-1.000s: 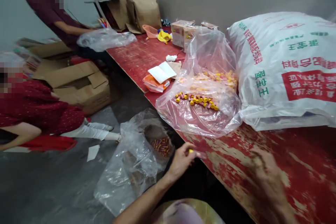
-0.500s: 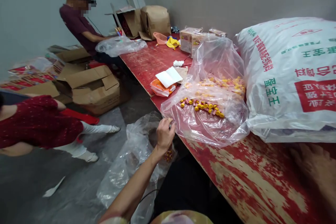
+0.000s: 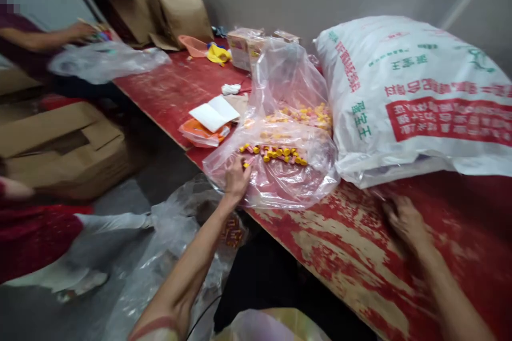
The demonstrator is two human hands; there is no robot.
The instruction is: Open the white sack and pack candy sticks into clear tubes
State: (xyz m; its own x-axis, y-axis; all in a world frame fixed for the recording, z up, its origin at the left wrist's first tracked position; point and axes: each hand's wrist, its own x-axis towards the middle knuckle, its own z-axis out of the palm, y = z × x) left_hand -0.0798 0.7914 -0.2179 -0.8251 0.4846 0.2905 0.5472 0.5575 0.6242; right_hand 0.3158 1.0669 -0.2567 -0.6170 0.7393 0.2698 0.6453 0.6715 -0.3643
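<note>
Two hands of yours are in view, both partly blurred. Your left hand reaches into the open mouth of the clear plastic bag at the table's near edge, fingers curled narrow around a small yellow piece; whether it is truly gripped or only touched is hard to make out. Your right hand lies on the red table, just below the edge of the big white printed sack; its fingers are smeared by motion, so you cannot tell whether it holds anything.

Contents of the clear bag: a loose row of small yellow and pink caps just beyond your left fingertips, and a further heap behind, dimmed by folds of film.

Other items:
- A second plastic bag hangs below the table edge, its contents mostly hidden by your forearm.
- White notepad on an orange packet, left of the clear bag.
- Cardboard boxes on the floor, cut off at the frame.
- Another person's hand at the far end, blurred; a red-clad figure at the left edge, cut off.
</note>
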